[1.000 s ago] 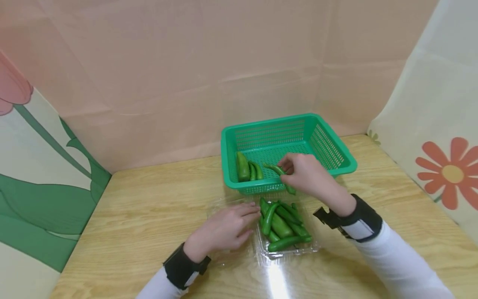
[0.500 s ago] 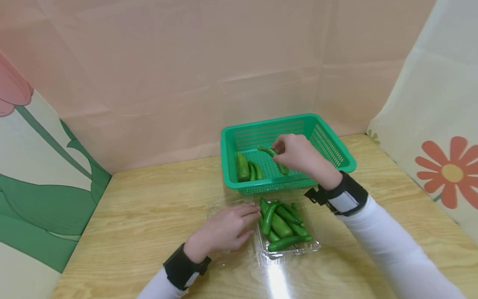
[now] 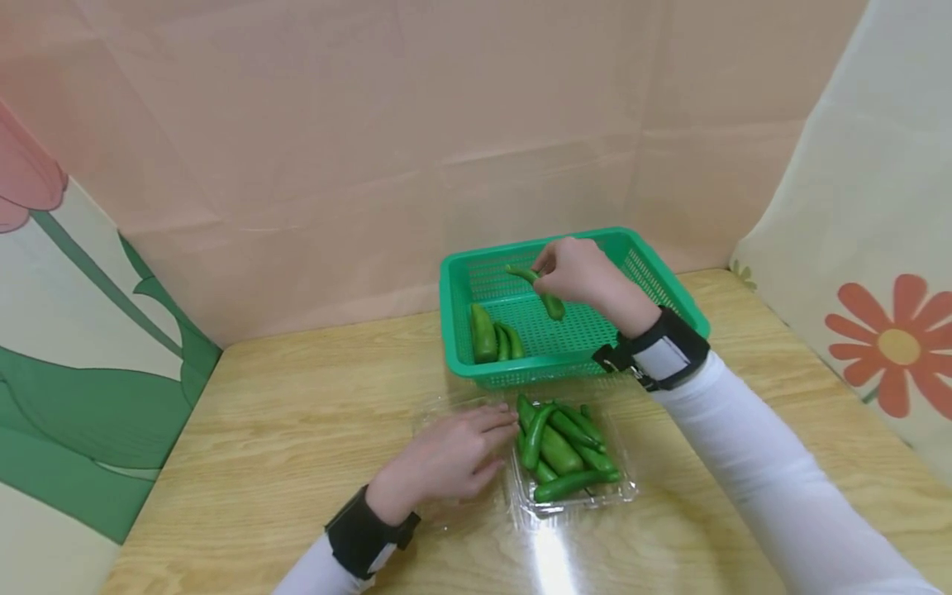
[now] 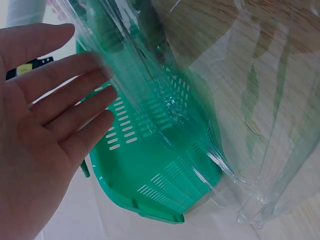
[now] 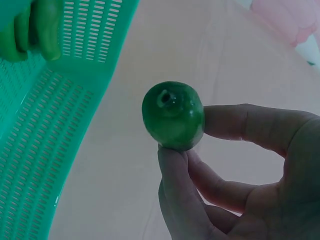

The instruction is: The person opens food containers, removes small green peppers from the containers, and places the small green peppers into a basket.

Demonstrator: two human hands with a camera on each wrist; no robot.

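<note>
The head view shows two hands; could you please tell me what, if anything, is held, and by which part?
The right hand pinches a green pepper near its middle; the left hand holds nothing.

A curved green pepper point(image 3: 554, 307), pinched in the right hand point(image 3: 583, 271) over the basket point(image 3: 543, 364), points its thin end toward ten o'clock, with an open box point(image 3: 623, 493) of peppers point(image 3: 561, 453) at the basket's six.

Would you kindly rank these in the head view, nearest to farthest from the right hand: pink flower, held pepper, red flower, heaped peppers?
1. Held pepper: in the right hand.
2. Heaped peppers: in the clear container, lower in view.
3. Red flower: right side.
4. Pink flower: far left edge.
</note>
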